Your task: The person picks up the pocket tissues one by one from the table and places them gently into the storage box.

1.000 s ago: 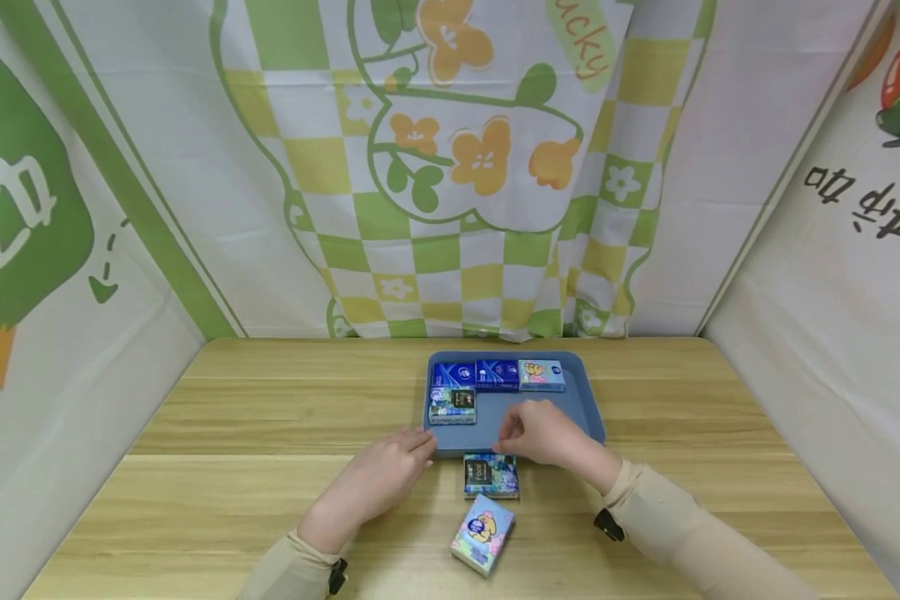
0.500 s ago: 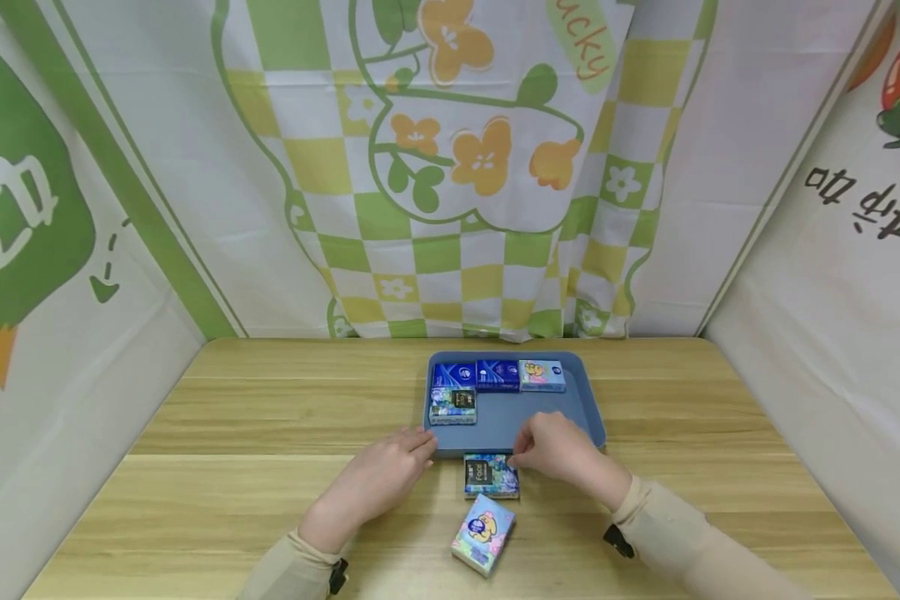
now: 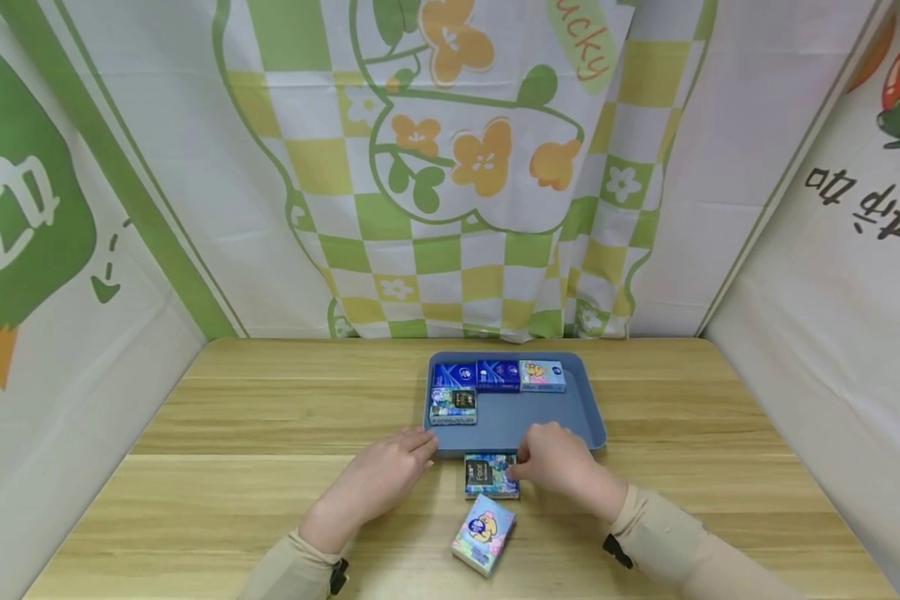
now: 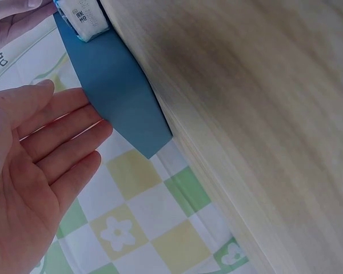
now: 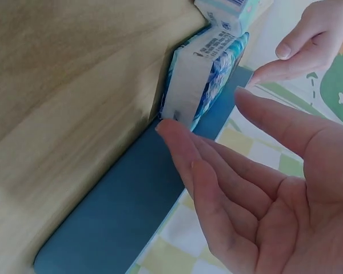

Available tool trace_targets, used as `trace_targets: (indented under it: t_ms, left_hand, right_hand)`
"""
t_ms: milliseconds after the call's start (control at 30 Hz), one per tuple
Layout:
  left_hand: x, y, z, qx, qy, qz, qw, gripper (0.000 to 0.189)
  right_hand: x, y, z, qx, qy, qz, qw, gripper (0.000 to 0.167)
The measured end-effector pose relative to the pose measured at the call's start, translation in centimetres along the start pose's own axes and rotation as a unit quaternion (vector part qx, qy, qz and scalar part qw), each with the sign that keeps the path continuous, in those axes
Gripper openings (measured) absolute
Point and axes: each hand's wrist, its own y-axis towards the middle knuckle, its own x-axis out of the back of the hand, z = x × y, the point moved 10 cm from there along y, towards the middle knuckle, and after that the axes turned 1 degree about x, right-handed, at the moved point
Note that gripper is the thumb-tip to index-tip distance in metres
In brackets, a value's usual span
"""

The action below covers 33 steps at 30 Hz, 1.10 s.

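Note:
In the head view, my right hand is at the right end of a blue floral tissue packet, which lies against the near edge of the blue tray. The right wrist view has its fingertips right at the packet's pale end, with thumb and fingers spread apart. My left hand rests with straight fingers at the tray's near left corner; the left wrist view shows those fingers touching the tray's side. Closer to me, a light-blue cartoon tissue packet lies slanted on the table.
Inside the tray, two dark-blue packets and a light-blue one form the back row. Another floral packet sits in front at the left. The wooden table meets a printed cloth wall behind.
My right hand has moved back toward me and slightly right, from over the tray's near edge to the right end of the floral packet. The left hand and the packets stay put.

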Motion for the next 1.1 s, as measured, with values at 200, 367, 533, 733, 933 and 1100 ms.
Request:
trace_targets:
  t_ms: [200,367,533,733,933,1100]
  left_hand:
    - [0.0,0.0,0.0,-0.002,0.003,-0.001,1.0000,0.032]
    - [0.0,0.0,0.0,-0.003,0.002,0.000,1.0000,0.032]
    - [0.0,0.0,0.0,0.000,0.000,-0.001,1.0000,0.031]
    - [0.0,-0.1,0.1,0.000,0.000,-0.003,1.0000,0.031]
    - [-0.1,0.0,0.1,0.001,0.001,-0.003,1.0000,0.031]
    - [-0.2,0.0,0.1,0.002,-0.001,0.002,1.0000,0.032]
  right_hand:
    - [-0.7,-0.1,-0.1,-0.012,-0.035,-0.010,0.9993,0.034]
    - [-1.3,-0.2,0.0,-0.020,-0.054,-0.014,0.9982,0.036]
    - [-1.4,-0.1,0.0,-0.023,-0.058,-0.013,0.9980,0.038]
    - [-1.7,0.0,-0.2,-0.025,-0.045,-0.010,0.9986,0.035]
    - [-1.6,0.1,-0.1,-0.021,-0.030,-0.019,0.9991,0.032]
    - [-1.6,0.1,-0.1,-0.017,-0.014,-0.021,0.9995,0.030]
